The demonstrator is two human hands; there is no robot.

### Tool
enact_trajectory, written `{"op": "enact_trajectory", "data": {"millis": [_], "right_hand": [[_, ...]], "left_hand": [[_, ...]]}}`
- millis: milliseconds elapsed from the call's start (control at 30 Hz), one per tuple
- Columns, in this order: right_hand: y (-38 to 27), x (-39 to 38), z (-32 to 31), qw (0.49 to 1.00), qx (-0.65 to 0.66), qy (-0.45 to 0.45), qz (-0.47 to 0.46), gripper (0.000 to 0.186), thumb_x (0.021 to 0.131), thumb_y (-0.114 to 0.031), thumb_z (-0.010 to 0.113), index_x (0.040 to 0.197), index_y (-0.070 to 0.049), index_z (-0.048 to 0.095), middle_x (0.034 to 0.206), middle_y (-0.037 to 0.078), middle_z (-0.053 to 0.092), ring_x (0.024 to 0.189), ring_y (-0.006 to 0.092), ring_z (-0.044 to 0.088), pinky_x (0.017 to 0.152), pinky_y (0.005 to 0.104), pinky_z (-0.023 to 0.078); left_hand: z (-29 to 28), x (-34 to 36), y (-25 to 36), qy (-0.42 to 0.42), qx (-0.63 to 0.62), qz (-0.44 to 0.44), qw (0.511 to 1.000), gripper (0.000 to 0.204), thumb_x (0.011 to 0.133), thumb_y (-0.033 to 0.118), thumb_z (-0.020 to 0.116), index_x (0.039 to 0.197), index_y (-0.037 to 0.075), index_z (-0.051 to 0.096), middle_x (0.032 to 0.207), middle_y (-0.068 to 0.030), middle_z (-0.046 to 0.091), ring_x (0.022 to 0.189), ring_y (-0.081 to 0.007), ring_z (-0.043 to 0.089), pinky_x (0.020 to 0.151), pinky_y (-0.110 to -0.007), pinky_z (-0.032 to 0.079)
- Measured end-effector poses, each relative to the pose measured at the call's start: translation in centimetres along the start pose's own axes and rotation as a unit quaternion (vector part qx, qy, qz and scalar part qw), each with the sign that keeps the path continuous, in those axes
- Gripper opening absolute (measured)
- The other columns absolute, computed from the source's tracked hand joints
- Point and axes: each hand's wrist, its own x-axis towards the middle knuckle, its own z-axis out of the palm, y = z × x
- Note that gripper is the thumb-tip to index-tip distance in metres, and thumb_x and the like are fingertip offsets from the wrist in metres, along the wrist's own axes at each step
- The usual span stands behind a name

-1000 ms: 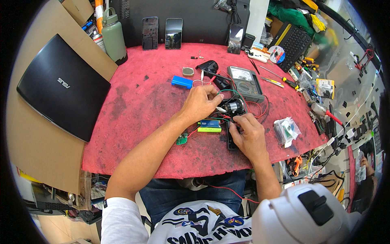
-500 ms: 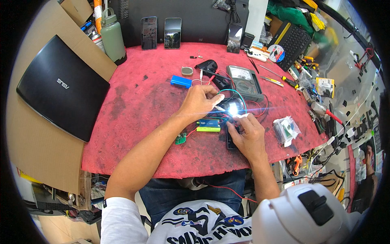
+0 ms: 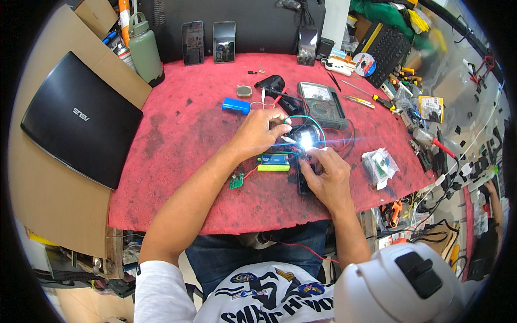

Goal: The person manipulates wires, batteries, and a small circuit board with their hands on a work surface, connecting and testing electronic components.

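A bright white lamp [image 3: 307,141] glows in a dark round housing between my hands. Just left of the light, my left hand [image 3: 258,132] pinches a thin green wire [image 3: 309,117] that arcs over the housing. My right hand [image 3: 327,171] is closed at the lamp's near side; glare hides what its fingertips hold. Under it lies a black oblong part [image 3: 302,182]. Beside my hands sit a yellow-green battery cell [image 3: 273,168] with a blue circuit module [image 3: 273,159], and a small green circuit board [image 3: 236,181] on red wires. An analog multimeter [image 3: 322,102] lies behind, its leads running toward the lamp.
On the red mat [image 3: 172,161] are a blue battery pack [image 3: 236,106], a black lamp part [image 3: 270,83] and a plastic bag [image 3: 380,166]. A black laptop lid [image 3: 81,118] leans at left. Screwdrivers [image 3: 381,101] and a keyboard [image 3: 385,56] lie right.
My left fingers have shifted slightly up and away from the lamp, with the green wire now at their tips. My right hand stays nearly in place; the lamp remains lit.
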Motion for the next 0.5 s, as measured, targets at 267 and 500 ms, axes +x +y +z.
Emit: {"op": "enact_trajectory", "data": {"millis": [267, 500], "right_hand": [[-0.22, 0.21, -0.11, 1.000, 0.008, 0.000, 0.010, 0.028, 0.077, -0.004, 0.075, 0.104, -0.003, 0.068, 0.078, 0.012, 0.060, 0.066, 0.0273, 0.062, 0.059, 0.0377, 0.049], [-0.01, -0.03, 0.04, 1.000, 0.017, 0.004, -0.009, 0.025, 0.076, -0.004, 0.075, 0.100, -0.003, 0.069, 0.079, 0.012, 0.061, 0.069, 0.0282, 0.063, 0.061, 0.0378, 0.050]], "left_hand": [[-0.08, 0.31, 0.16, -0.006, 0.004, -0.017, 1.000, 0.009, 0.089, 0.006, 0.068, 0.091, -0.003, 0.068, 0.076, -0.0058, 0.068, 0.071, -0.0093, 0.064, 0.064, -0.027, 0.051], [-0.43, 0.37, 0.55, -0.002, 0.000, -0.009, 1.000, 0.010, 0.088, 0.007, 0.070, 0.089, -0.003, 0.068, 0.077, -0.0059, 0.068, 0.071, -0.0097, 0.064, 0.064, -0.027, 0.051]]}}
